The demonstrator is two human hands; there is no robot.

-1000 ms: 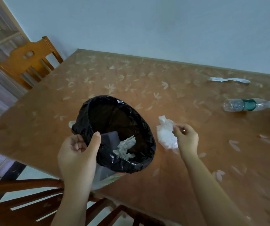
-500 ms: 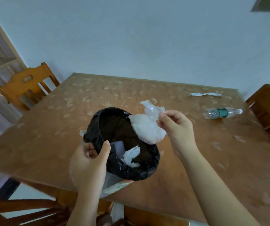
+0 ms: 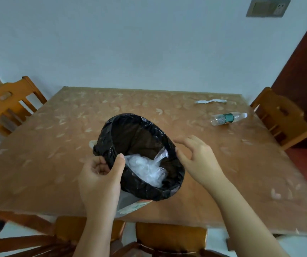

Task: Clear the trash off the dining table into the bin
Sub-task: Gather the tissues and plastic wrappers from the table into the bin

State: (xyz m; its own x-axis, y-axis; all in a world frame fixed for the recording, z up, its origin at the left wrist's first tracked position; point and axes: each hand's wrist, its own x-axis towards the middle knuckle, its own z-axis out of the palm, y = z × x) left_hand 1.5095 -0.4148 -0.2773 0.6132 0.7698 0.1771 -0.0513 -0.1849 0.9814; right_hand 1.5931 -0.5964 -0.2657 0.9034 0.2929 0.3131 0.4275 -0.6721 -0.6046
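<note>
My left hand [image 3: 100, 177] grips the near rim of a small bin [image 3: 175, 175] lined with a black bag, held tilted over the table's near edge. A crumpled clear plastic bag [image 3: 145, 167] lies inside the bin. Beside the bin's right rim hovers my right hand [image 3: 197, 158], fingers spread and empty. On the brown patterned dining table [image 3: 56, 145], an empty plastic bottle [image 3: 227, 118] with a green label lies on its side at the far right. A white strip of paper [image 3: 211, 101] rests behind it near the far edge.
Wooden chairs stand at the left [image 3: 8, 104], at the right [image 3: 282, 117] and right below me [image 3: 169, 236]. The wall runs along the table's far edge. A dark door [image 3: 304, 89] is at the far right.
My right hand picked the plastic bag off the table, carried it over the bin and let go; the bag now lies inside. The view tilted upward.
</note>
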